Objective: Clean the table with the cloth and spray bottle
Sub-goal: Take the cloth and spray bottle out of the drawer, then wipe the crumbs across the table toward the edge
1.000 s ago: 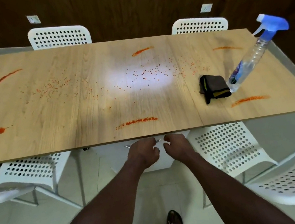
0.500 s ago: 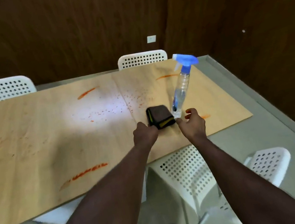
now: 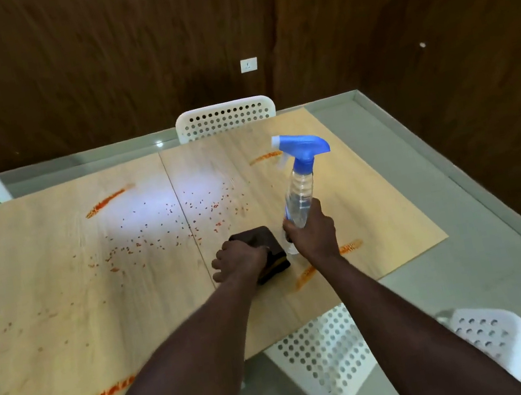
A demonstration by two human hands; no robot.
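I see the left hand (image 3: 238, 258) gripping the dark folded cloth (image 3: 273, 250) on the wooden counter (image 3: 55, 268). Just beside it, the right hand (image 3: 312, 233) holds the clear spray bottle (image 3: 300, 186) nearly upright by its lower body, blue trigger head on top. Orange streaks (image 3: 108, 200) and specks (image 3: 141, 242) mark the counter.

Single head cam, wide-angle, worn high over near long edge of table (image 3: 42, 288), facing fwd + down toward its right end. Close: tabletop fills mid-frame, wall (image 3: 90, 70) across top, floor (image 3: 472, 264) at right.
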